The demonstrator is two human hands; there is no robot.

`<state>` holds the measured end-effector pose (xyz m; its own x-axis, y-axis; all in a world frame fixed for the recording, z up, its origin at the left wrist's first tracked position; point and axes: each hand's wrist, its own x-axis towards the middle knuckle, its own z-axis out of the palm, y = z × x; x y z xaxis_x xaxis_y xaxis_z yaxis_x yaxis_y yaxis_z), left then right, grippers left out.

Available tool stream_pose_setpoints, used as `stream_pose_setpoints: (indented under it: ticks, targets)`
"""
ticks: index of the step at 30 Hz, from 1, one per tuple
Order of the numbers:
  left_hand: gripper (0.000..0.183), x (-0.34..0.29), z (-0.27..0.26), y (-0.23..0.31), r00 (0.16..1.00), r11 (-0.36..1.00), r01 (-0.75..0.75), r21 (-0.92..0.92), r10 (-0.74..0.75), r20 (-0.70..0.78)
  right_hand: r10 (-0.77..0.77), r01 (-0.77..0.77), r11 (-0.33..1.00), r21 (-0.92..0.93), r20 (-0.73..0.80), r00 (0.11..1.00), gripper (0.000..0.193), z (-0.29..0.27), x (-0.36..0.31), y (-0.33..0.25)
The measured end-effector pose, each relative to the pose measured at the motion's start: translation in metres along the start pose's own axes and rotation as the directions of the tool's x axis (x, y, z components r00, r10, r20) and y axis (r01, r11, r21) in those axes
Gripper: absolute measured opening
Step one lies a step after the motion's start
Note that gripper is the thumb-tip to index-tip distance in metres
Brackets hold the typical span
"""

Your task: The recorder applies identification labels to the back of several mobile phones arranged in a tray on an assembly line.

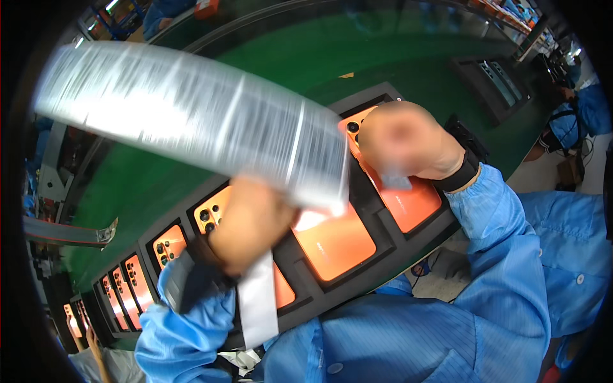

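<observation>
Motion blurs my left hand (252,223), closed on the near edge of a long silvery sheet of film (191,121), which sweeps up to the far left. A white paper strip (258,306) hangs below that hand. My right hand (412,137) is curled over an orange phone (412,207) in a black tray (364,191). A small pale, see-through piece (396,180) shows by its smeared fingertips; whether they pinch it is unclear. Between my hands lies another orange phone (335,252), its top covered by the sheet. A third phone (205,214) is partly behind my left hand.
More orange phones (137,277) sit in black trays along the left. The green work surface (300,70) stretches behind. At far right lies a dark tray (501,86). A metal bar (70,231) juts in at left. Another person's hand (94,345) is lower left; a blue-clad person (568,255) is right.
</observation>
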<state>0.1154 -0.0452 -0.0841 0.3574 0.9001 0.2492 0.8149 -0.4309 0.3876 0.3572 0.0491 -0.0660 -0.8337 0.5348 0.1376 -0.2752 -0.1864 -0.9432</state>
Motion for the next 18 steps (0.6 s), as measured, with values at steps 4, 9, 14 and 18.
stream_pose_setpoints:
  ticks: [4, 9, 14, 18]
  targets:
    - [0.012, 0.02, -0.022, -0.02, 0.877, 0.583, 0.228, -0.78, -0.471, -0.096, 0.245, -0.24, 0.951, -0.196, 0.001, 0.97, 0.013, 0.025, 0.008, 0.005]
    - [0.011, 0.012, -0.035, -0.039, 0.822, 0.027, 0.103, -0.994, -0.565, 0.07, 0.055, 0.087, 0.702, -0.707, 0.176, 0.983, 0.012, 0.046, 0.02, 0.02]
    - [0.011, 0.01, -0.03, -0.044, 0.855, -0.048, 0.076, -0.996, -0.511, 0.09, -0.017, 0.208, 0.641, -0.739, 0.257, 0.966, 0.012, 0.043, 0.025, 0.033]
    - [0.011, 0.009, -0.029, -0.045, 0.868, -0.057, 0.07, -0.996, -0.488, 0.089, 0.002, 0.22, 0.65, -0.727, 0.291, 0.957, 0.012, 0.041, 0.029, 0.034]
